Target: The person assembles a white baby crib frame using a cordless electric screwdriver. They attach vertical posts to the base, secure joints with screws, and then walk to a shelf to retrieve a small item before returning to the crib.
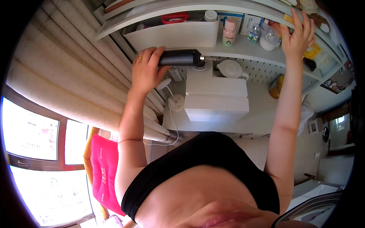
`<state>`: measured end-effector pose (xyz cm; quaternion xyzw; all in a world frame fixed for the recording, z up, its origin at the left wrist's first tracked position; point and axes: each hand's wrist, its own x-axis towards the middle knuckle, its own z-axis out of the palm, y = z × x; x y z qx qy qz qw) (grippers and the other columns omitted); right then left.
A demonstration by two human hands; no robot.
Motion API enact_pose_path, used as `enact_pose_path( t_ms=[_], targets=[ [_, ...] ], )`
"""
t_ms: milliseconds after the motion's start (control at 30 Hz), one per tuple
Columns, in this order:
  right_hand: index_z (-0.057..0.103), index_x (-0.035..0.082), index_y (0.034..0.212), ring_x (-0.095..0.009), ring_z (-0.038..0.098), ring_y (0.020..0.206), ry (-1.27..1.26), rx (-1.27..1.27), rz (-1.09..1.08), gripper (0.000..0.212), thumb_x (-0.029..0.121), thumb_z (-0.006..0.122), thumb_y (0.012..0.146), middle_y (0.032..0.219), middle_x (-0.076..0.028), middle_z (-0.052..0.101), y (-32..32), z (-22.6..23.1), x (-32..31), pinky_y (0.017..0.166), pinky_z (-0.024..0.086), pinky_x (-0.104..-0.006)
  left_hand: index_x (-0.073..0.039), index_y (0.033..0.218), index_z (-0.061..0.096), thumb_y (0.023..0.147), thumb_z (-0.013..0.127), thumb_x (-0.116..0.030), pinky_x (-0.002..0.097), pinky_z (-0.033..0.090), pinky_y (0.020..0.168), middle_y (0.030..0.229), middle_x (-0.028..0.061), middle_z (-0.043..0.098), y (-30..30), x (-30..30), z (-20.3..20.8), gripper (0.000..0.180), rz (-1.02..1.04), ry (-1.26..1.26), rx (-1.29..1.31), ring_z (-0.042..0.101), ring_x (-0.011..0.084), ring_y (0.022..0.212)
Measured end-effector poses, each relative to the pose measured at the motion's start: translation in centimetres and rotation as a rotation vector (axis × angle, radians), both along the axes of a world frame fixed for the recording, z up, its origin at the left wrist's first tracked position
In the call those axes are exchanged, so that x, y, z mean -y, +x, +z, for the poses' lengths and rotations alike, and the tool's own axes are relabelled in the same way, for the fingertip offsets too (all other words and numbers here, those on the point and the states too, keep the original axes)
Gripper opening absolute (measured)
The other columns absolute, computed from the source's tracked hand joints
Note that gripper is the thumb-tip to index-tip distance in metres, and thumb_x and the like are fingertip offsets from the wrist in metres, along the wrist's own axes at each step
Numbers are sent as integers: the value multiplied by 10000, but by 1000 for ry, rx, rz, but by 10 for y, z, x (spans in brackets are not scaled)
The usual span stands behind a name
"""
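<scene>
My left hand [147,70] is closed round the black body of a cordless screwdriver [176,58], held level in front of the shelf. Its thin metal bit [209,58] points to the right. Raised to the right end of the shelf, my right hand [297,38] has its fingers stretched and spread at the shelf's edge. Close to its thumb are a clear plastic container with white contents [269,39] and a small bottle with a blue-green label [254,34]. Whether its fingertips touch anything is hard to make out.
A white bin [173,35] with a red-handled item stands on the shelf, near a pink bottle [229,33]. Below, white boxes [216,102], a white jug [230,68] and a round power strip [176,102] stand on the desk. Curtains [72,76] hang at left.
</scene>
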<state>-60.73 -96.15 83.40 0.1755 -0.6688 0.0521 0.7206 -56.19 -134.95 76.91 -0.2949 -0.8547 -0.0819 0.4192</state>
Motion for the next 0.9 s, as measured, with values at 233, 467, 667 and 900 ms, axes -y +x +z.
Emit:
enact_pose_path(
  t_ms=[233,467,667,900],
  targets=[
    [524,74,1086,-302,473,1025,38,33,-243,419,362,546,783,1113,-115,503,18,-2,8,845,345,-395,-99,1090,495,661,682,-281,384,442,730,958,83,541,-37,20,32,503,63,-31,-120,523,295,879],
    [479,84,1152,-316,382,1118,-34,195,-140,473,364,541,776,1186,-132,443,16,-2,7,912,256,-417,-25,1158,435,797,594,-279,429,405,798,1050,181,529,-83,49,71,469,13,-120,-161,490,386,940],
    [480,89,1151,-309,404,1079,-39,216,-136,469,374,532,782,1174,-131,450,21,0,10,873,276,-403,-11,1108,505,837,523,-300,381,390,862,1107,186,522,-112,55,81,396,300,-289,157,496,342,999],
    [503,80,1115,-336,427,1052,5,-66,-123,393,313,522,800,1153,-132,469,15,3,15,865,310,-432,23,1085,505,865,472,-376,323,379,855,1031,179,570,-115,56,72,457,71,47,365,524,292,954]
  ],
)
